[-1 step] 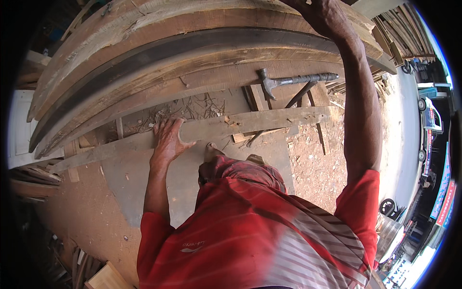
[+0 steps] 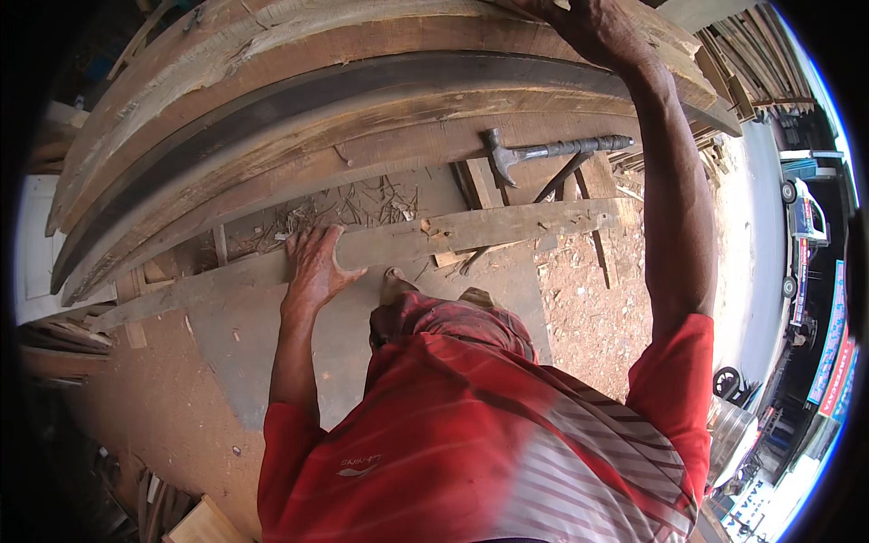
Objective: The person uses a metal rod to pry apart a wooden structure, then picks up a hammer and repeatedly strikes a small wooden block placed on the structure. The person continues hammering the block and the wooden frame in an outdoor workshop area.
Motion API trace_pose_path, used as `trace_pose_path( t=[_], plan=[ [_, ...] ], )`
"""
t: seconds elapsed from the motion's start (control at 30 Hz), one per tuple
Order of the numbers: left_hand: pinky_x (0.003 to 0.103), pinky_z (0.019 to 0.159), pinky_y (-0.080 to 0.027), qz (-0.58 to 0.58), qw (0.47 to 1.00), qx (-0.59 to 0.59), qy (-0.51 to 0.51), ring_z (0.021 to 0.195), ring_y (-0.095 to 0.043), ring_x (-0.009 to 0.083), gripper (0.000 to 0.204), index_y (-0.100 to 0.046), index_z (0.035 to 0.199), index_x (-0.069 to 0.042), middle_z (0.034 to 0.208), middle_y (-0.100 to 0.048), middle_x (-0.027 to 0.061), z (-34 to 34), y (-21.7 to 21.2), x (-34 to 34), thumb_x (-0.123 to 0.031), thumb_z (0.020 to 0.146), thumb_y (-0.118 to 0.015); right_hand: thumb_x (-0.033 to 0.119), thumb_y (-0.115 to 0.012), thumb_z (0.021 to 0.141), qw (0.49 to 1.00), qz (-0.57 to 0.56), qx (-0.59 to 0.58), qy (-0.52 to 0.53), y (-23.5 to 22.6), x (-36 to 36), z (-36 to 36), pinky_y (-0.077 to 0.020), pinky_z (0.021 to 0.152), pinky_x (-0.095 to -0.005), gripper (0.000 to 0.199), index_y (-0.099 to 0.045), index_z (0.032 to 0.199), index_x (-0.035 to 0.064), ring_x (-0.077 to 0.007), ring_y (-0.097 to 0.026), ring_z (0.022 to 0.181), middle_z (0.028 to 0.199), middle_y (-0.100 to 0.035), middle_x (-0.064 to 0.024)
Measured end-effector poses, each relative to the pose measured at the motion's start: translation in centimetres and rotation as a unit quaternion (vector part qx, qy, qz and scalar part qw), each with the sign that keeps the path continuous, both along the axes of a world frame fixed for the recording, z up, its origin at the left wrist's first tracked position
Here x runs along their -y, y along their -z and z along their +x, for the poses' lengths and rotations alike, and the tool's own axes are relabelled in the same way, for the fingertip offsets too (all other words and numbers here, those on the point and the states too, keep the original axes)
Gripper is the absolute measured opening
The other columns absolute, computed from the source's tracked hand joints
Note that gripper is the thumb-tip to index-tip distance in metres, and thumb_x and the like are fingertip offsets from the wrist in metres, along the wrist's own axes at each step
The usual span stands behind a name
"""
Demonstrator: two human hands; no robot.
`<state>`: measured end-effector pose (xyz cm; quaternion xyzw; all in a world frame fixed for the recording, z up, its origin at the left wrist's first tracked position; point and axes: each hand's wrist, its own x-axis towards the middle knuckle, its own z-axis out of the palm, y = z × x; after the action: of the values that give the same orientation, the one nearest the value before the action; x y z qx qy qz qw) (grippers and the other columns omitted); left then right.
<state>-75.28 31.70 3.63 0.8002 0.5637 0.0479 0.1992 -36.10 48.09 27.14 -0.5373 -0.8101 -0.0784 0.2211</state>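
Left hand [image 2: 312,262] lies flat, fingers spread, palm down on a long plank [image 2: 471,231], thumb hooked over its near edge; holding nothing, just pressing. Right hand [image 2: 588,27] is raised far up, resting on the top edge of the stacked curved timbers [image 2: 299,100]; fingers run out of frame, so grip cannot be told. Plank runs left to right across the sawdust floor [image 2: 163,398], between the timbers and the person's knee. Hammer [image 2: 543,149] lies on the timbers beyond the plank, head left, handle right, well apart from both hands. Wood chips [image 2: 362,204] scattered just behind the plank. Red shirt [image 2: 471,452] fills the lower frame. Truck [image 2: 806,222] at right rim.
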Motion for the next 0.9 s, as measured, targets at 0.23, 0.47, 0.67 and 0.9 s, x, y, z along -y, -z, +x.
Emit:
trace_pose_path(
  t=[0.23,0.47,0.67,0.9],
  plan=[
    [0.049,0.108,-0.033,-0.048,0.998,-0.009,0.043,0.121,-0.054,0.0319,0.076,-0.060,0.123,-0.010,0.124,-0.062,0.0113,-2.2,3.4,-1.1,-0.037,0.060,-0.091,0.028,-0.071,0.091,1.000,-0.007,-0.014,-0.024,4.3,-4.0,-2.5,-0.0443,0.104,-0.0478,0.050,-0.058,0.132,0.0011,-0.0432,-0.054,0.122,0.129,-0.059,-0.0251],
    [0.051,0.105,-0.033,-0.063,0.997,-0.007,0.053,0.117,-0.055,0.0338,0.073,-0.059,0.122,-0.011,0.118,-0.063,0.0117,-0.6,7.5,-4.4,-0.038,0.062,-0.089,0.023,-0.070,0.091,0.998,0.057,-0.036,-0.011,8.2,0.6,-3.6,-0.0514,0.087,-0.0421,0.026,-0.066,0.110,0.0056,-0.0336,-0.063,0.102,0.108,-0.066,-0.0160],
    [0.051,0.103,-0.034,-0.036,0.996,-0.002,0.079,0.115,-0.055,0.0336,0.069,-0.058,0.119,-0.011,0.116,-0.062,0.0117,0.6,8.0,-4.4,-0.036,0.063,-0.089,0.009,-0.057,0.090,0.977,-0.160,0.134,0.053,23.7,5.5,5.4,-0.0482,0.096,-0.0471,0.028,-0.061,0.118,0.0097,-0.0322,-0.061,0.112,0.114,-0.063,-0.0143],
    [0.049,0.103,-0.035,-0.017,0.996,-0.010,0.083,0.116,-0.055,0.0316,0.078,-0.056,0.127,-0.013,0.119,-0.060,0.0124,3.0,5.6,-2.0,-0.032,0.060,-0.091,0.011,-0.057,0.087,0.972,-0.180,0.139,0.060,22.9,5.5,10.6,-0.0454,0.097,-0.0508,0.034,-0.059,0.121,0.0104,-0.0355,-0.059,0.113,0.117,-0.060,-0.0155]
  ],
)
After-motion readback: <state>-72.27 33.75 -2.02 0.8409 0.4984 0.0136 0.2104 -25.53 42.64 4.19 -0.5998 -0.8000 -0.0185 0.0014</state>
